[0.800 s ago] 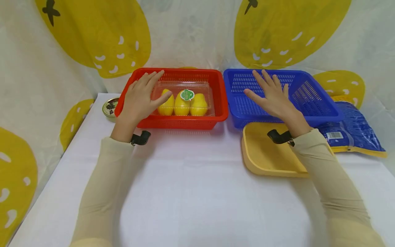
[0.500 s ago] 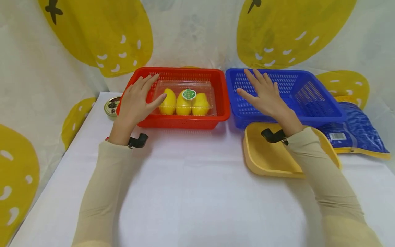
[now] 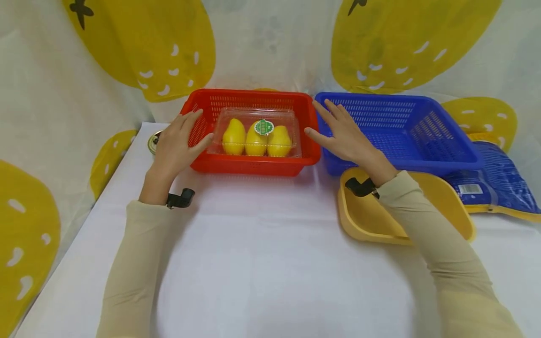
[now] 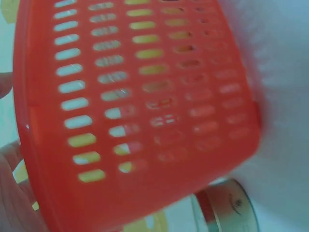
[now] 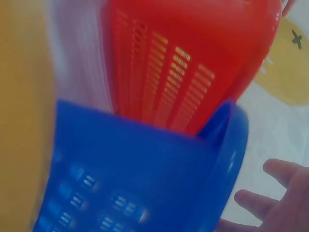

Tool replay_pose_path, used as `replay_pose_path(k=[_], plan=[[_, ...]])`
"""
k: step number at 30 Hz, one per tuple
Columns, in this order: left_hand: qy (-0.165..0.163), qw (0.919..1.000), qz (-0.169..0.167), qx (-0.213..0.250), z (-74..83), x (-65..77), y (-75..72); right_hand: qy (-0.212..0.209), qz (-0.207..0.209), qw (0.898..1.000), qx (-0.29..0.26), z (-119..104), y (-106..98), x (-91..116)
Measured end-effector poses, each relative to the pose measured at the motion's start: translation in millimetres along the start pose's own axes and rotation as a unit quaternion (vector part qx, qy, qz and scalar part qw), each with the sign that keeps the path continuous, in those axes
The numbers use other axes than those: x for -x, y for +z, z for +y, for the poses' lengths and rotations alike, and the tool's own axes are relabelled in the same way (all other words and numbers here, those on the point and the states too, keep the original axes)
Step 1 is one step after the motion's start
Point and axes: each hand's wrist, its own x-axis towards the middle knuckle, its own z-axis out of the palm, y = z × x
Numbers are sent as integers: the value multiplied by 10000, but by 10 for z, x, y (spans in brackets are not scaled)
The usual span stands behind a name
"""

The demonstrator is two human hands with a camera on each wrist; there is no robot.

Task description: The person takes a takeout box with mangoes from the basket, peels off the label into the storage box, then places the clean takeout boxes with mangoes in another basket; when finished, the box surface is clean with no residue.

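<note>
My left hand [image 3: 171, 145] hovers at the left end of a red perforated basket [image 3: 249, 166], fingers spread and holding nothing. In that basket lies a clear plastic box [image 3: 220, 141] with a green-and-white label. Inside it are 3 yellow fruits [image 3: 234, 136] that look like mangoes. Over the left part of a blue perforated basket [image 3: 422, 165], my right hand [image 3: 348, 141] reaches with straight fingers, its thumb towards the red basket's right rim. Whether either hand touches a rim is hard to tell. In the left wrist view, fingers [image 4: 9, 169] show beside the red basket's rim.
A yellow tray [image 3: 448, 202] sits in front of the blue basket, under my right forearm. To its right lies a blue-and-yellow bag [image 3: 507, 173]. Left of the red basket stands a small round tin [image 3: 152, 142], partly hidden by my left hand. A patterned curtain [image 3: 270, 47] hangs behind.
My right hand has moved left across the blue basket, towards the red one. My left hand has shifted slightly left and nearer me, covering more of the tin. The baskets stay in place.
</note>
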Motion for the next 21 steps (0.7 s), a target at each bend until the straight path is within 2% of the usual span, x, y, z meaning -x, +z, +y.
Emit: replay_pose_path(k=[6,11,17,21], plan=[[-307,9994,64,-160,-133,47,38,36,-271,9995,-165,-112,77,-58],[-662,9978,-19,-52,-215,75,62,-69,-392,9991,-155,-194,138,-108],[-1016,9940,-176,368,-257,101,67,-178,-479,9983,-270,-269,216,-172],[-1230,9878,-351,885,-282,104,59,-282,-580,9964,-559,-305,271,-222]])
